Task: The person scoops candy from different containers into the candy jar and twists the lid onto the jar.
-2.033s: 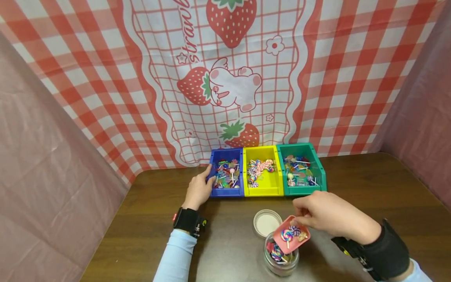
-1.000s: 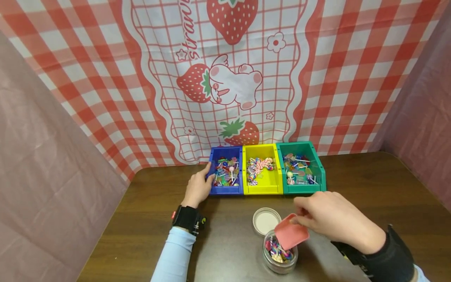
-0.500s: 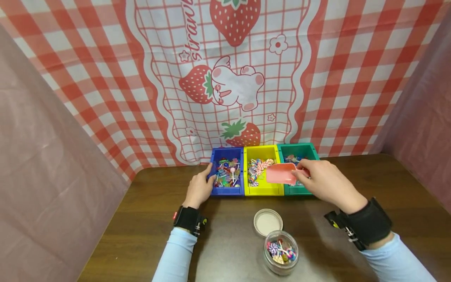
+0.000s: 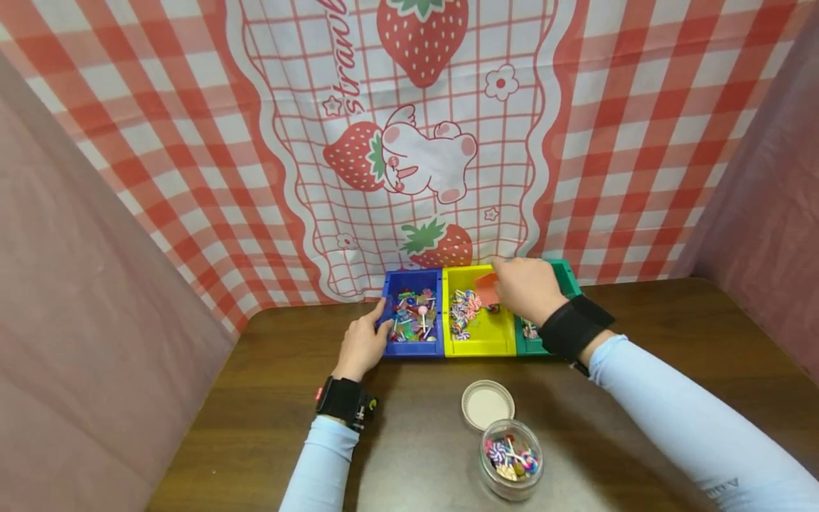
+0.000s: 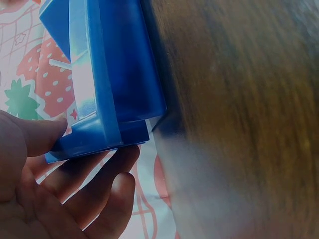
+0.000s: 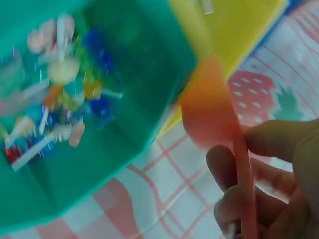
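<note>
My left hand (image 4: 360, 347) grips the left wall of the blue bin (image 4: 414, 349). In the left wrist view its thumb lies over the rim and its fingers are curled along the outside. With my right hand (image 4: 527, 288) I hold a pink scoop (image 4: 487, 289) by its handle, over the back right of the yellow bin (image 4: 489, 347). The right wrist view shows the scoop's blade (image 6: 212, 109) near the wall between the green and yellow bins. Candy-like charms (image 4: 467, 306), many striped, lie at the yellow bin's left and back. My right hand and wrist partly hide the green bin (image 4: 566, 276).
A clear jar (image 4: 510, 489) holding mixed charms stands in front of the bins. A pale round lid (image 4: 488, 405) lies just behind it. Assorted charms fill the floor of the blue and green bins. A red-and-white checked cloth (image 4: 614, 178) hangs behind the table (image 4: 256, 427).
The scoop tipped its charms into the jar. My right hand then carried it, emptied, away from me and to the left, into the yellow bin area. My left hand stayed put.
</note>
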### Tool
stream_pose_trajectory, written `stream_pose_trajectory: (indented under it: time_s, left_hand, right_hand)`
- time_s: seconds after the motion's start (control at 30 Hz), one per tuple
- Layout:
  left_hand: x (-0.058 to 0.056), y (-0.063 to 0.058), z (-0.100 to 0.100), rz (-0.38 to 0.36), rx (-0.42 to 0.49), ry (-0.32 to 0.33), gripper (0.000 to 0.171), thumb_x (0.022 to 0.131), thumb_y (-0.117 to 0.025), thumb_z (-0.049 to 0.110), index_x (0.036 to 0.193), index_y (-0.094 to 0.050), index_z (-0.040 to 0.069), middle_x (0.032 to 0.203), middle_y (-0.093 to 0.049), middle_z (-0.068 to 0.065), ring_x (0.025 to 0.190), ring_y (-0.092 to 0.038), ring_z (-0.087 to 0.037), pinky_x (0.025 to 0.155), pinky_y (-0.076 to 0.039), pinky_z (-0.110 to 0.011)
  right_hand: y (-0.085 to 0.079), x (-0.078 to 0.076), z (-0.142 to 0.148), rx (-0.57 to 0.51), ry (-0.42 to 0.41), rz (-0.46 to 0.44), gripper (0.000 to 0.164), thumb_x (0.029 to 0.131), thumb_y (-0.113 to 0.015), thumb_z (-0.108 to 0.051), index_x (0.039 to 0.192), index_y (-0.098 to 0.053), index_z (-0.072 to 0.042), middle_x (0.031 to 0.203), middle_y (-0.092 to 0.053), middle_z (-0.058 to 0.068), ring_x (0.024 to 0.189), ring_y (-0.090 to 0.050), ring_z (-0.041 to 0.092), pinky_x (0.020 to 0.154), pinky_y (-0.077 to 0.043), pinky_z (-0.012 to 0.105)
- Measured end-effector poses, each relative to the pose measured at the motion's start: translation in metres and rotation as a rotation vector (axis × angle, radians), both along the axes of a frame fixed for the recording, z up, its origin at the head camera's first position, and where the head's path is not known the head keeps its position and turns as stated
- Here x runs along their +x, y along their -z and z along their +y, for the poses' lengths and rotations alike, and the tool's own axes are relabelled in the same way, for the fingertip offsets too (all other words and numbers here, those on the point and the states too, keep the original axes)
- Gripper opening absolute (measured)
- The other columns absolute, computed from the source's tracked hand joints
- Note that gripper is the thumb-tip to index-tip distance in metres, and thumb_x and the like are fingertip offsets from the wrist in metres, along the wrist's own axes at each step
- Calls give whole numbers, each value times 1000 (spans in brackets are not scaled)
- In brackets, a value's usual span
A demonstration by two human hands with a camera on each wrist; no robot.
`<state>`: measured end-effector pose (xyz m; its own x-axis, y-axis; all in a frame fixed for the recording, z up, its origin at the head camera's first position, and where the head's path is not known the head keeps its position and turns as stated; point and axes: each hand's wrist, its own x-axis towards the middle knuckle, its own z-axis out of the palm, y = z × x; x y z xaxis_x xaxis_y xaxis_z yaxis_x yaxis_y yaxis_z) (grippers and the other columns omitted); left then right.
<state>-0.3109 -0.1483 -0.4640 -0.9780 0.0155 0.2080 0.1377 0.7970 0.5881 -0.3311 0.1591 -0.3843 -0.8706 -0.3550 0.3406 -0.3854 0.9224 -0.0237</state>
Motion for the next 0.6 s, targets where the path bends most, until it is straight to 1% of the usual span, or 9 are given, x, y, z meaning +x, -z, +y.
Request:
stream_pose_trajectory:
  time_s: [0.1,0.2,0.27,0.33,0.5,0.6]
  left_hand:
    - [-1,-1,-1,-1,-5,3,51,100,-61,27,149,-49,20,137,-58,-18,119,-59,-38,94,-47,-56]
    - [-1,0,0,6,-4,4,51,100,-61,27,149,-50,19,137,-58,-18,119,-59,-38,93,-47,-55]
    - [-1,0,0,10,-3,2,51,100,-61,27,149,-50,19,136,-58,-18,118,-59,-37,93,-47,-55]
    - [-2,0,-1,12,-2,3,51,100,-61,27,149,-50,19,136,-58,-18,118,-60,-37,93,-47,-55]
    - [-1,1,-1,7,-1,5,51,100,-61,27,149,-50,18,136,-58,-18,118,-60,-37,92,-47,-55]
    - [-1,0,0,5,-1,3,51,100,-62,27,149,-49,19,136,-58,-18,118,-59,-37,93,-47,-55]
  right_hand:
    - [5,-15,-10,103,-56,160,16,90,-72,-11,103,-70,-2,76,-68,13,61,-60,31,59,-48,45]
    - [13,-25,-16,170,-97,242,12,90,-74,-13,97,-71,-3,83,-72,13,68,-64,33,61,-48,45]
    - [16,-30,-19,189,-111,268,14,89,-76,-16,94,-71,-4,85,-73,12,71,-65,32,61,-48,44]
    - [19,-34,-22,210,-120,277,13,88,-77,-16,92,-71,-5,85,-73,11,71,-65,31,60,-48,43]
    - [25,-40,-29,243,-135,286,9,86,-78,-12,82,-71,-7,76,-70,9,67,-63,29,62,-46,42]
    - [28,-42,-30,237,-140,303,12,86,-76,-8,76,-69,-7,69,-67,8,62,-61,28,59,-45,40]
